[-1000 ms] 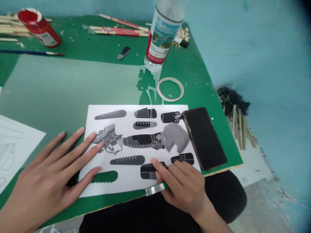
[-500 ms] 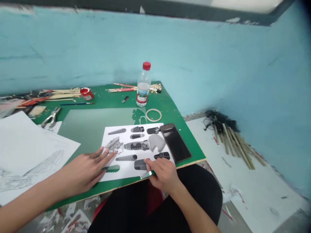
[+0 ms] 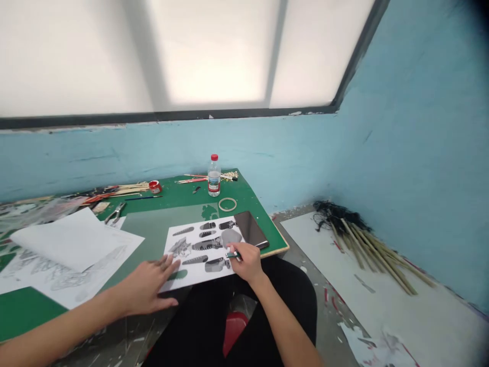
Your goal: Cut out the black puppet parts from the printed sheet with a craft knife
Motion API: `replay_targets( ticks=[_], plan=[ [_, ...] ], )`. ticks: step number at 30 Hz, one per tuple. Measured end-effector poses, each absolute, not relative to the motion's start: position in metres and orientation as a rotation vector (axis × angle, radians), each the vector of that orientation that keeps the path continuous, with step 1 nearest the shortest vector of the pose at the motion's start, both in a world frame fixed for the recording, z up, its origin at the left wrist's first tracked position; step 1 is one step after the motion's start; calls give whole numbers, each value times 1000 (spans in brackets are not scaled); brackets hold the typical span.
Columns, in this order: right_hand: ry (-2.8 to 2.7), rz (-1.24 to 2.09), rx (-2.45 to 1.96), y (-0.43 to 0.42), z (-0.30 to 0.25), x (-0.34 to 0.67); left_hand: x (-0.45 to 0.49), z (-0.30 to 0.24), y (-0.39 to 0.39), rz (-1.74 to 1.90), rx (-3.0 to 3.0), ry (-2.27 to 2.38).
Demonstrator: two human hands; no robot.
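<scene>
A white printed sheet [image 3: 198, 265] with black and grey cut-out shapes lies at the near edge of the green table [image 3: 263, 201]. My left hand [image 3: 147, 285] lies flat with spread fingers on the sheet's left part. My right hand [image 3: 246, 260] rests on the sheet's right edge, fingers closed round a small green and silver craft knife [image 3: 232, 254]. A black phone [image 3: 250, 229] lies just beyond my right hand, next to a grey paper piece [image 3: 230, 236].
A water bottle [image 3: 214, 176], a tape ring [image 3: 227, 204], a red paint jar [image 3: 155, 186], sticks and pliers [image 3: 114, 213] lie further back. White drawing sheets [image 3: 72, 244] cover the left. Bamboo sticks [image 3: 367, 244] lie on the floor at right, by the blue wall.
The view has tilted up and pulled back, so the window and wall show. My right hand has shifted up the sheet's right edge with the knife. The left hand stays flat on the sheet.
</scene>
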State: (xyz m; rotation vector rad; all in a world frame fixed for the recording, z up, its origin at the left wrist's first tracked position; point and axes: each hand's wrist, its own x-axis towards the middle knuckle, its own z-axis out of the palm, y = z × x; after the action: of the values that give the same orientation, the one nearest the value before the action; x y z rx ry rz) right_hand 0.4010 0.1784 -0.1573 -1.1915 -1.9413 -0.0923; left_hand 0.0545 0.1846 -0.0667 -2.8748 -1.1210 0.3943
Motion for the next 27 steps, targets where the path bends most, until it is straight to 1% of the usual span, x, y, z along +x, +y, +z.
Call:
replay_targets(
  ticks=[3, 7, 12, 17, 27],
  plan=[
    [-1974, -36, -1310, 183, -154, 404, 47, -80, 161, 304, -2842, -1121],
    [-2066, 59, -1466, 185, -142, 401, 32, -91, 157, 205, -2781, -1155],
    [-2185, 113, -1568, 179, -123, 396, 20, -90, 166, 144, -2804, -1117],
    [-2235, 93, -1601, 174, -114, 395, 30, -84, 171, 81, -2832, -1159],
    [-2228, 33, -1737, 173, -108, 388, 43, -74, 182, 189, -2785, -1396]
  ],
)
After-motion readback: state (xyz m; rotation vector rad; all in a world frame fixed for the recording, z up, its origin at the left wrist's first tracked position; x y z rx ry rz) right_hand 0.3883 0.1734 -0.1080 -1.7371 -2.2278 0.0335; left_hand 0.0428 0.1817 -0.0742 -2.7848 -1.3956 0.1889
